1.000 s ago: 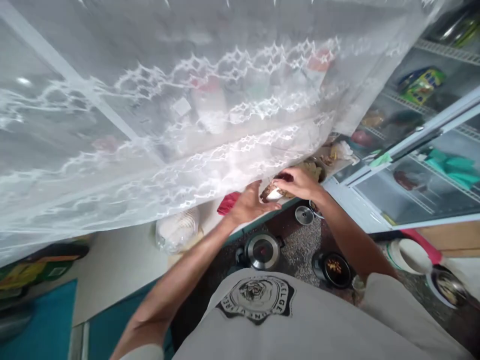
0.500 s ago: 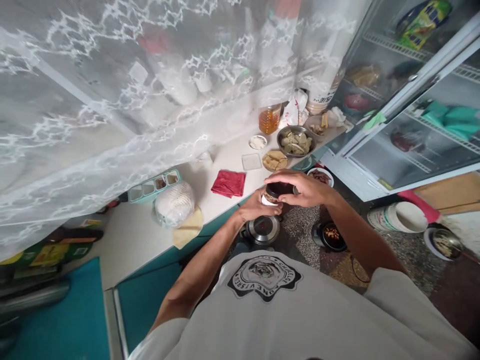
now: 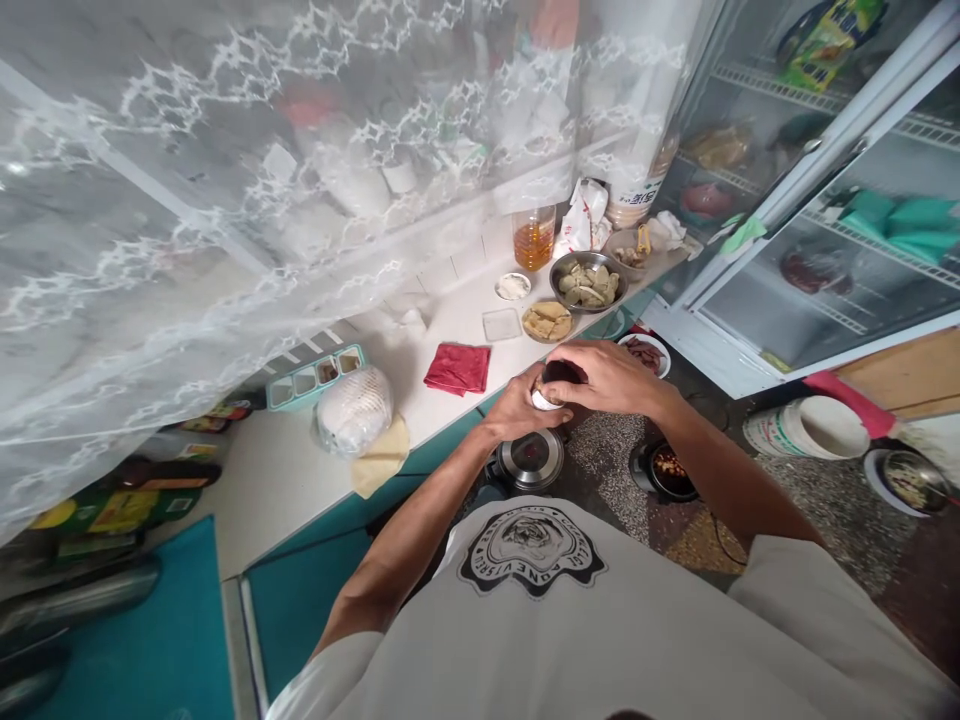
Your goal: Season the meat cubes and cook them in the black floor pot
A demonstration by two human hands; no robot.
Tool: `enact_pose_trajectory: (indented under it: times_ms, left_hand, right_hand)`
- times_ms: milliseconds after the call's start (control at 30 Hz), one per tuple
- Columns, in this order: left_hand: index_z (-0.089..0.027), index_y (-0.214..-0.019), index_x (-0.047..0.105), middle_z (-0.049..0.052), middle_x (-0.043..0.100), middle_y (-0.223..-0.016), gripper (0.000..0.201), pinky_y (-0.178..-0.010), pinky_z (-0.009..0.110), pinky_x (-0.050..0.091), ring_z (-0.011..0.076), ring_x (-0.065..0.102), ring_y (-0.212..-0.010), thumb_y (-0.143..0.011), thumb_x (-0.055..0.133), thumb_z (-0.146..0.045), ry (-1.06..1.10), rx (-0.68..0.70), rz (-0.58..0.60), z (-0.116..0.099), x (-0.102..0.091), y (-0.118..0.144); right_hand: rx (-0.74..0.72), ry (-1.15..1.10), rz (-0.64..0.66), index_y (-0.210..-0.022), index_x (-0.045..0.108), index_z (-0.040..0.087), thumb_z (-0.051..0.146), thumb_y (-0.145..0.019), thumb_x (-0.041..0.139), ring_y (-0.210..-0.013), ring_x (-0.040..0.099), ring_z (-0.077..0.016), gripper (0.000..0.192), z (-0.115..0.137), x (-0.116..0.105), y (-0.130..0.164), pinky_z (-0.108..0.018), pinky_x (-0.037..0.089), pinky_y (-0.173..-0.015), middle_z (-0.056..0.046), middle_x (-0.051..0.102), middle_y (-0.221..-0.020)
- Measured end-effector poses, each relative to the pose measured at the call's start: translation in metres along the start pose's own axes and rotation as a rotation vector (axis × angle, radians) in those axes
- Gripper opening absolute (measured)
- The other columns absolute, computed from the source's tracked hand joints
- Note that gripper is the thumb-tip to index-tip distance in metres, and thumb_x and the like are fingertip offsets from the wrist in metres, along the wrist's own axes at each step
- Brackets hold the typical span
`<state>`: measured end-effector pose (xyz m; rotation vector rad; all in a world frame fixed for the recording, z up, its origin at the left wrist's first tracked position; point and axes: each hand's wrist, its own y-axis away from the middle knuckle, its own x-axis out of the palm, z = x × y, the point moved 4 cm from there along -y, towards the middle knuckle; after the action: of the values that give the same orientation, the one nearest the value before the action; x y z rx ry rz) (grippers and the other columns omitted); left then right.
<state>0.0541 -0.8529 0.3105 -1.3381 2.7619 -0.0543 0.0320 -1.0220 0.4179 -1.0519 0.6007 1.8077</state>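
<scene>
A small jar with a white label (image 3: 544, 402) is held in front of my chest, over the counter's front edge. My left hand (image 3: 517, 408) is wrapped round its body. From above and the right, my right hand (image 3: 606, 378) grips the jar's dark lid (image 3: 559, 372), its fingers hiding much of the rim. The lid still sits on the jar; whether it is loose I cannot tell. Below the hands stands a round pot with a metal lid (image 3: 529, 460). Beyond them on the counter lies a folded red cloth (image 3: 457, 368).
Along the counter stand a metal bowl of sliced food (image 3: 589, 283), a plate of yellowish pieces (image 3: 547, 322), a small dish of white stuff (image 3: 513, 287) and an oil bottle (image 3: 534, 243). A dark pan (image 3: 670, 472) and a white bucket (image 3: 810, 428) are lower right, below a glass-doored fridge (image 3: 720, 330).
My right hand has closed more tightly round the lid and turned a little. Both hands have shifted slightly to the right in view, with the jar between them.
</scene>
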Motion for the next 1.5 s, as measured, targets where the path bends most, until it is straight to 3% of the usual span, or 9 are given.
enact_pose_trajectory:
  times_ms: [133, 233, 367, 567, 733, 933, 1100, 1333, 1500]
  left_hand:
    - [-0.016, -0.132, 0.068, 0.009, 0.079, -0.122, 0.075, -0.100, 0.037, 0.058, 0.0255, 0.073, -0.112, -0.067, 0.102, -0.034, 0.057, 0.035, -0.016, 0.009, 0.002, -0.002]
    - [-0.017, -0.123, 0.066, 0.004, 0.077, -0.110, 0.072, -0.090, 0.031, 0.056, 0.0208, 0.070, -0.099, -0.064, 0.103, -0.035, 0.023, 0.014, -0.067, 0.018, -0.002, -0.003]
    - [-0.018, -0.121, 0.065, -0.001, 0.072, -0.100, 0.063, -0.081, 0.028, 0.052, 0.0164, 0.065, -0.089, -0.068, 0.097, -0.030, -0.045, 0.023, -0.111, 0.022, -0.005, -0.002]
    - [-0.018, -0.126, 0.064, 0.003, 0.076, -0.110, 0.066, -0.088, 0.031, 0.055, 0.0198, 0.068, -0.097, -0.071, 0.098, -0.033, -0.059, 0.055, -0.111, 0.027, -0.008, -0.001]
    - [-0.018, -0.133, 0.068, 0.006, 0.079, -0.118, 0.072, -0.098, 0.036, 0.059, 0.0239, 0.072, -0.107, -0.070, 0.100, -0.032, -0.071, 0.040, -0.081, 0.030, -0.005, 0.000]
    - [-0.017, -0.133, 0.074, 0.010, 0.081, -0.123, 0.071, -0.107, 0.045, 0.059, 0.0294, 0.076, -0.114, -0.072, 0.105, -0.035, 0.121, 0.010, 0.108, 0.034, 0.000, 0.003]
    - [-0.015, -0.108, 0.079, 0.010, 0.081, -0.098, 0.057, -0.088, 0.042, 0.063, 0.0264, 0.077, -0.090, -0.067, 0.106, -0.044, 0.274, -0.190, 0.362, 0.041, -0.003, 0.005]
    - [-0.021, -0.102, 0.081, 0.013, 0.077, -0.080, 0.089, -0.069, 0.047, 0.062, 0.0316, 0.074, -0.075, -0.033, 0.107, -0.070, 0.532, -0.403, 0.771, 0.052, 0.010, 0.009]
    - [-0.020, -0.104, 0.078, 0.011, 0.076, -0.082, 0.096, -0.063, 0.041, 0.056, 0.0275, 0.071, -0.069, -0.040, 0.096, -0.090, 0.579, -0.403, 0.649, 0.049, 0.010, 0.011]
  right_hand:
    - [-0.171, -0.049, 0.071, -0.163, 0.063, 0.032, 0.043, -0.096, 0.086, -0.150, 0.063, -0.0337, 0.072, 0.003, 0.001, 0.005, -0.052, 0.051, -0.127, -0.010, 0.068, -0.159]
    - [-0.084, -0.031, -0.017, -0.170, 0.054, 0.026, 0.050, -0.089, 0.093, -0.152, 0.061, -0.0384, 0.093, 0.001, 0.003, 0.005, -0.054, 0.052, -0.125, -0.015, 0.065, -0.163]
    - [0.036, 0.042, -0.009, -0.149, 0.069, 0.027, 0.038, -0.099, 0.082, -0.128, 0.074, -0.0354, 0.052, 0.001, 0.009, 0.003, -0.051, 0.059, -0.112, -0.013, 0.079, -0.138]
    - [-0.057, 0.016, 0.016, -0.166, 0.057, 0.030, 0.039, -0.090, 0.091, -0.143, 0.067, -0.0376, 0.083, -0.002, 0.013, 0.002, -0.052, 0.057, -0.117, -0.014, 0.067, -0.160]
    - [-0.045, 0.032, 0.053, -0.136, 0.077, 0.028, 0.032, -0.099, 0.081, -0.121, 0.073, -0.0328, 0.038, 0.001, 0.012, -0.002, -0.049, 0.058, -0.108, -0.010, 0.079, -0.129]
    - [-0.238, -0.094, 0.146, -0.144, 0.076, 0.032, 0.019, -0.096, 0.077, -0.129, 0.069, -0.0307, 0.051, 0.003, 0.006, 0.000, -0.052, 0.052, -0.121, -0.008, 0.077, -0.134]
    - [-0.272, -0.184, 0.226, -0.147, 0.077, 0.033, 0.025, -0.099, 0.077, -0.136, 0.067, -0.0312, 0.049, -0.005, 0.011, 0.000, -0.053, 0.051, -0.124, -0.008, 0.076, -0.141]
    - [-0.378, -0.360, 0.301, -0.155, 0.072, 0.033, 0.040, -0.107, 0.077, -0.141, 0.069, -0.0280, 0.048, 0.002, 0.006, -0.001, -0.046, 0.055, -0.122, -0.010, 0.072, -0.153]
    - [-0.314, -0.291, 0.238, -0.165, 0.064, 0.035, 0.045, -0.106, 0.078, -0.148, 0.065, -0.0302, 0.061, 0.006, 0.004, 0.001, -0.049, 0.054, -0.126, -0.009, 0.067, -0.161]
